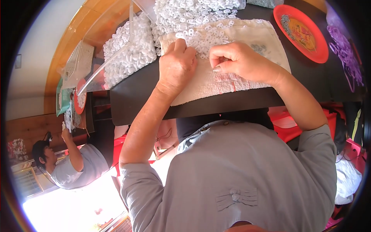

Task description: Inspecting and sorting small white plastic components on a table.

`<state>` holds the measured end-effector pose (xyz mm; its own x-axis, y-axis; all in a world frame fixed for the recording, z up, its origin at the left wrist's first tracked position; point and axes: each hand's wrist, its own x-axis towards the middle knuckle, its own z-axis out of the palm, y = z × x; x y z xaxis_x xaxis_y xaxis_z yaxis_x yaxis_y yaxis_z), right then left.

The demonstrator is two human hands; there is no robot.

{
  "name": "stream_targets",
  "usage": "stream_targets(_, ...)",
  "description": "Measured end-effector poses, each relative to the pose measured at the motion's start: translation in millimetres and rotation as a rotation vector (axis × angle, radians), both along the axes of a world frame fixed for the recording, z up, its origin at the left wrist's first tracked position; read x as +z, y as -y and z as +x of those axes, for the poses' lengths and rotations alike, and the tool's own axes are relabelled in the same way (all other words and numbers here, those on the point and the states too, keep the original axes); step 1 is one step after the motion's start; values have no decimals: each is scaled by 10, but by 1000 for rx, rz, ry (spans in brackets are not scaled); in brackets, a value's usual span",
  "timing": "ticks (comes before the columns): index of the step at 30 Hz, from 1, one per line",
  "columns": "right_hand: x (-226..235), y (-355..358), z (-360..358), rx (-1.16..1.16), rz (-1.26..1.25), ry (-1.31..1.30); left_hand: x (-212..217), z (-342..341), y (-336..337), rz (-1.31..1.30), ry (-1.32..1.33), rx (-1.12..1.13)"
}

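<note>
My left hand is closed over the left part of a cream cloth, its knuckles up beside a heap of small white plastic pieces. What its fingers hold, if anything, is hidden. To the right, my right hand hovers low over the cloth with thumb and forefinger pinched together. Anything between those fingertips is too small to make out. Loose white oval pieces with holes lie on the cloth just beyond both hands. Past my right hand sits a little cluster of small grey pieces.
A clear bin full of white pieces stands at the left, with a bigger heap behind the cloth. Far right are a red plate with grey pieces and purple cords. Another person works at the left.
</note>
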<state>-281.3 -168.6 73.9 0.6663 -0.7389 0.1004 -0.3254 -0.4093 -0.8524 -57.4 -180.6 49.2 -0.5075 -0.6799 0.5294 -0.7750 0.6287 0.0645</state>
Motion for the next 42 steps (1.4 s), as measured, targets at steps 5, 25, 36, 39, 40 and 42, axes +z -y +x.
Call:
stream_targets(5, -64, 31, 9, -174, 40, 329, 104, -64, -90, 456, -601, -94)
stream_targets(25, -27, 62, 70, -363, 105, 492, 253, -541, -212, 838, -1210, -50)
stream_targets(36, -37, 109, 61, -285, 200, 549, 188, -451, -104, 1093, -1436, -104)
stream_targets(39, -68, 116, 56, -351, 31, 451, 125, -411, -104, 1105, -1496, -108)
stream_targets(40, -84, 115, 54, -351, 31, 450, 118, -403, -106, 1106, -1497, -108)
stream_targets(42, -110, 108, 49, -343, -30, 360, 117, -396, -114, 1156, -1566, -128)
